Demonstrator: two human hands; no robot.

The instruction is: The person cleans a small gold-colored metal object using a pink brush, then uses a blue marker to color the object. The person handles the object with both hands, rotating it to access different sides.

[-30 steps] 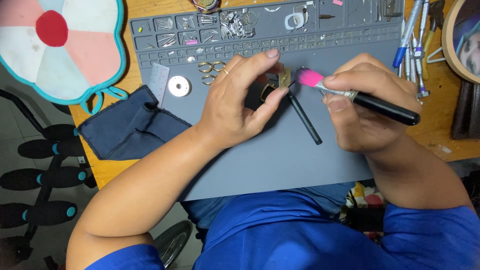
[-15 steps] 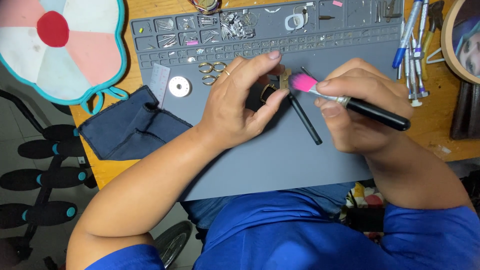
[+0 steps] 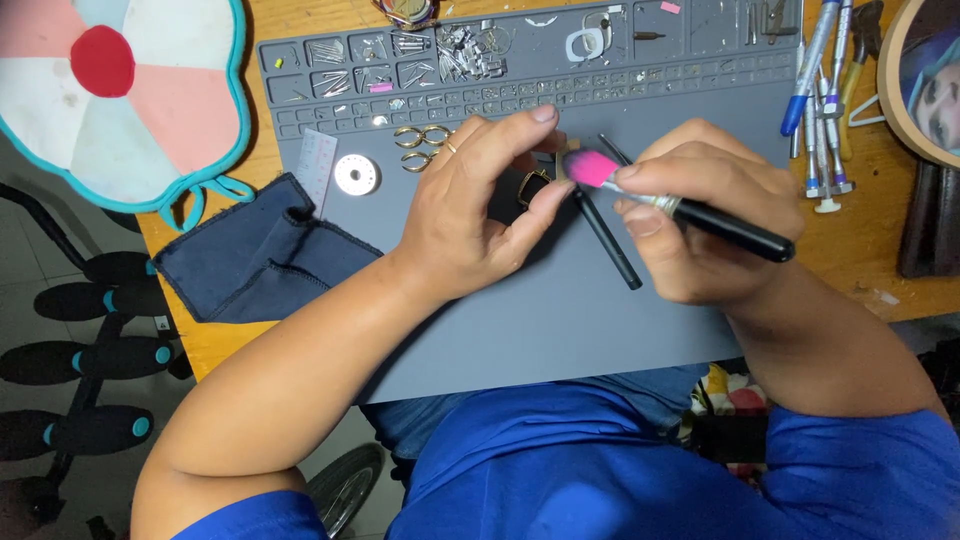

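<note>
Both hands meet over the middle of a grey work mat (image 3: 520, 330), fingers close together but each clamped on its own thing. At far left, off the mat, lies a flower-shaped pad (image 3: 110, 90) in pink, white and red with a teal edge, and below it a dark blue cloth (image 3: 250, 255) that overlaps the mat's left edge. A small white disc (image 3: 356, 174) and some gold rings (image 3: 422, 145) sit just left of the left hand (image 3: 470, 215), which pinches a small dark gold-rimmed piece (image 3: 533, 187) between thumb and fingers. A thin black rod (image 3: 608, 240) lies on the mat between the hands. The right hand (image 3: 700, 215) grips a black-handled brush (image 3: 700, 212), its pink tip touching or just beside the piece. Screwdrivers (image 3: 825, 90) lie at far right.
</note>
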